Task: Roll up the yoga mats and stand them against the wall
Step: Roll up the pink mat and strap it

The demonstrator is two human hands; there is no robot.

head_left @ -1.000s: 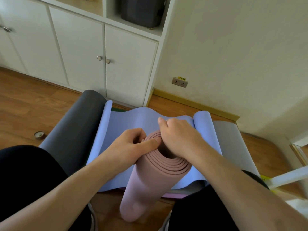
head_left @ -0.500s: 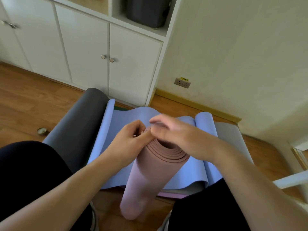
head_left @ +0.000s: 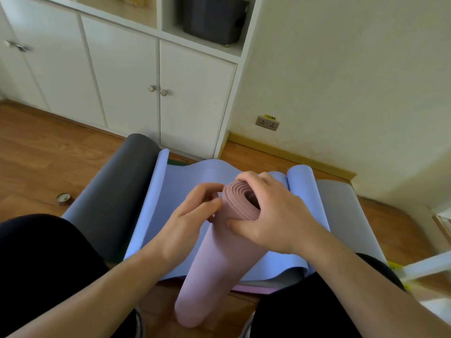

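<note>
A rolled pink yoga mat (head_left: pixel 214 272) stands tilted between my knees, its lower end on the wood floor and its spiral top end facing me. My right hand (head_left: pixel 268 215) grips that top end, fingers curled over the rim and thumb on the side. My left hand (head_left: pixel 192 215) pinches the outer edge of the roll on its left side. Behind it a lilac-blue mat (head_left: pixel 175 191) lies spread with its two side edges curled up, on top of a dark grey mat (head_left: pixel 117 191) and a light grey mat (head_left: pixel 341 215).
White cabinet doors (head_left: pixel 136 81) stand behind the mats, with a dark bin (head_left: pixel 212 18) on the shelf above. The cream wall (head_left: pixel 341 81) with a socket (head_left: pixel 267 123) is at the right. A small round tin (head_left: pixel 64 198) lies on the floor at the left.
My right hand has shifted from the far rim of the roll to wrap over its right side with the thumb below. The view tipped slightly down and left.
</note>
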